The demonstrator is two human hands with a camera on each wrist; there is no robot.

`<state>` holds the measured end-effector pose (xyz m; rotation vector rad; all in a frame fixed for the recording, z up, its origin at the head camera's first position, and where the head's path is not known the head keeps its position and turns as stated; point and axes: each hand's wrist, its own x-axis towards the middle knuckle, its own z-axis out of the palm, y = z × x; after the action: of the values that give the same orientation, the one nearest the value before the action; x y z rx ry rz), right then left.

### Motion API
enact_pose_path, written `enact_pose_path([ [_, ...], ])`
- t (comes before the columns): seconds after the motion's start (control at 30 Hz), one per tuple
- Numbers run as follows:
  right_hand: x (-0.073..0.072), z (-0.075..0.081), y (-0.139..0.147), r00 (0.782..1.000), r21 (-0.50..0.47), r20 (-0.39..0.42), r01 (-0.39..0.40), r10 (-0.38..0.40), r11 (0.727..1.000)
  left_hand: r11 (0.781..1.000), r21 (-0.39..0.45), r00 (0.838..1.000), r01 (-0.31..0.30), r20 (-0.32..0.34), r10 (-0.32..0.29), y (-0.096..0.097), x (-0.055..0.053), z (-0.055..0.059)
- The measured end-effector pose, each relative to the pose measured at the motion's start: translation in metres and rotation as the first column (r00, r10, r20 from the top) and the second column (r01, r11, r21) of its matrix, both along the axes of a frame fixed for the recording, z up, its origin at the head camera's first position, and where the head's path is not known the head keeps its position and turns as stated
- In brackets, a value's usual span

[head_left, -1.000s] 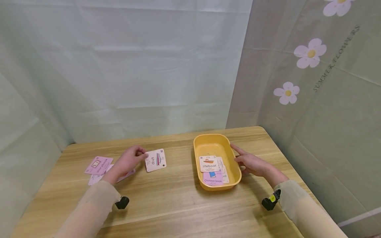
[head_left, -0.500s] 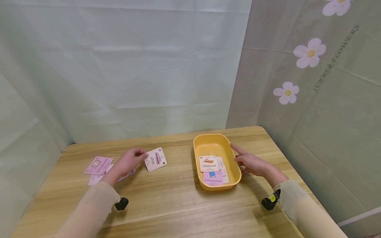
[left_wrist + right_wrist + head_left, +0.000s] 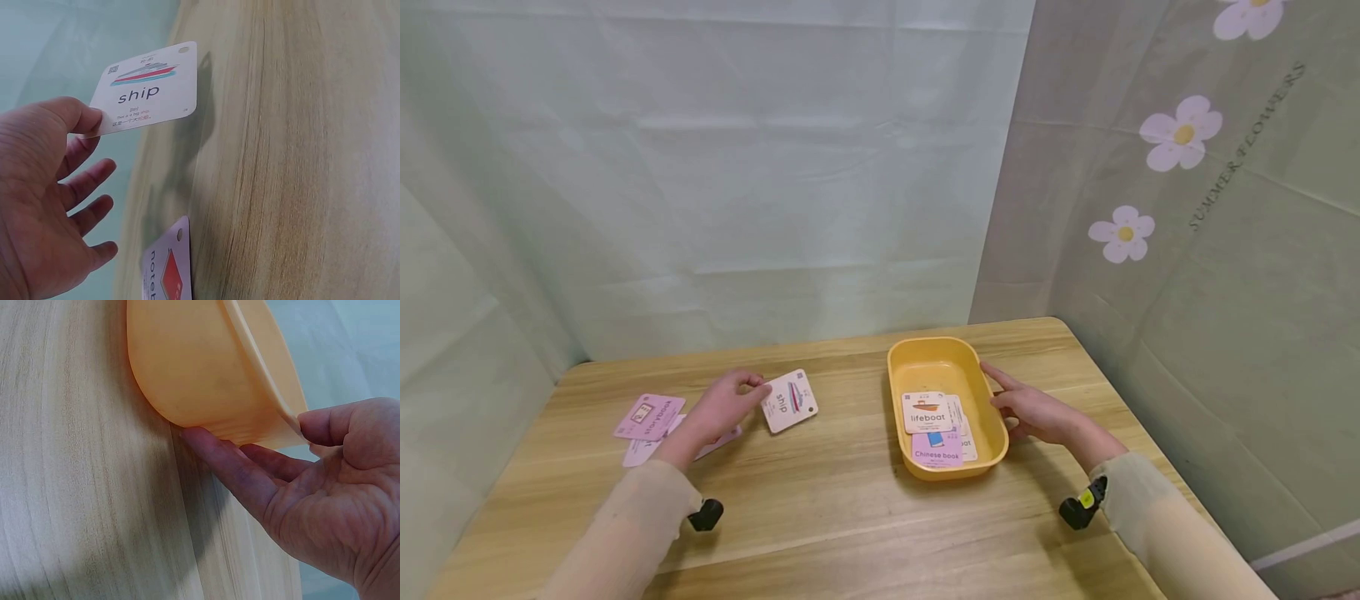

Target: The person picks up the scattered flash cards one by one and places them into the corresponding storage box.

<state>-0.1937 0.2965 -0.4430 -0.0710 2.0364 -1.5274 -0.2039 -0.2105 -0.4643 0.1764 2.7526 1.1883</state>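
My left hand pinches a square "ship" card at one corner, thumb on the printed face. In the left wrist view the card casts a shadow on the table, and the other fingers are spread below it. My right hand grips the side of a yellow tray. The right wrist view shows its thumb at the tray's rim and fingers against the outer wall. Inside the tray lie a "lifeboat" card, a lilac "Chinese book" card and partly covered cards.
Left of my left hand, a pink "storybook" card overlaps a pale card. A notebook card, its word partly cut off, lies below the left hand. The wooden table meets hanging curtains at its back and sides.
The ship card has turned a little in my left fingers and shifted slightly left and up. My right hand and the tray have stayed in place.
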Motion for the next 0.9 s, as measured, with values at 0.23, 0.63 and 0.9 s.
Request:
enact_pose_path([
  [0.23, 0.0, 0.0, 0.0, 1.0, 0.006, -0.006, 0.0, 0.001, 1.0, 1.0, 0.021, 0.999, -0.003, -0.031, 0.004, 0.0, 0.0, 0.002],
  [0.63, -0.001, -0.001, 0.0, 1.0, 0.0, -0.006, -0.008, 0.008, 1.0, 0.999, 0.042, 0.992, 0.008, -0.125, -0.003, 0.007, 0.002, 0.009],
  [0.9, -0.001, -0.002, -0.002, 1.0, 0.014, -0.007, 0.001, -0.001, 1.0, 0.998, 0.068, 0.99, 0.015, -0.144, -0.005, 0.015, 0.003, 0.012],
])
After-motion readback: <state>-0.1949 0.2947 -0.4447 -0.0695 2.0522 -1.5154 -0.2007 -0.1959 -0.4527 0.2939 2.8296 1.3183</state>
